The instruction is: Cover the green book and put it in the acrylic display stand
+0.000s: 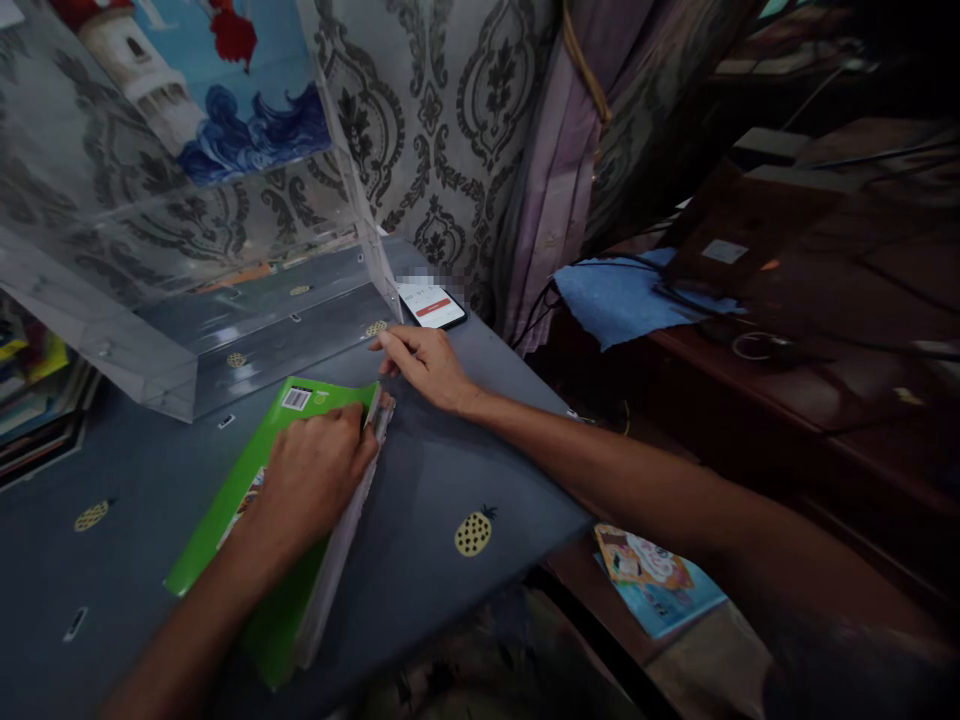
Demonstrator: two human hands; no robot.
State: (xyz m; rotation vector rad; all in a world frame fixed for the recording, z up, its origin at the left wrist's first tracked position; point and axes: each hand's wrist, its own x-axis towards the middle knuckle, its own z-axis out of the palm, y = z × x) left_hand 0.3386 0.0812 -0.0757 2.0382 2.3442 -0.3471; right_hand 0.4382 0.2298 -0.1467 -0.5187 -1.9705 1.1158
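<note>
Book: one thick green-covered paperback book [300, 520] lies flat on the grey pineapple-print bench [465, 480], spine toward the person.
Left hand [315, 475]: grip closed flat over the cover, apparently pinning it.
Right hand [424, 362]: fingers open, steadying the book's far corner.
Phones: one lit smartphone [431, 303] beside a clear acrylic box [187, 260].

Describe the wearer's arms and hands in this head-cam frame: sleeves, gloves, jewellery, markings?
Both forearms are bare right up to the frame edge, with no sleeve visible. The left hand and right hand wear no gloves. No rings, watch, bracelet or wristband can be seen, and no tattoos or markings show. The lighting is dim, so fine detail on the fingers cannot be made out.
</note>
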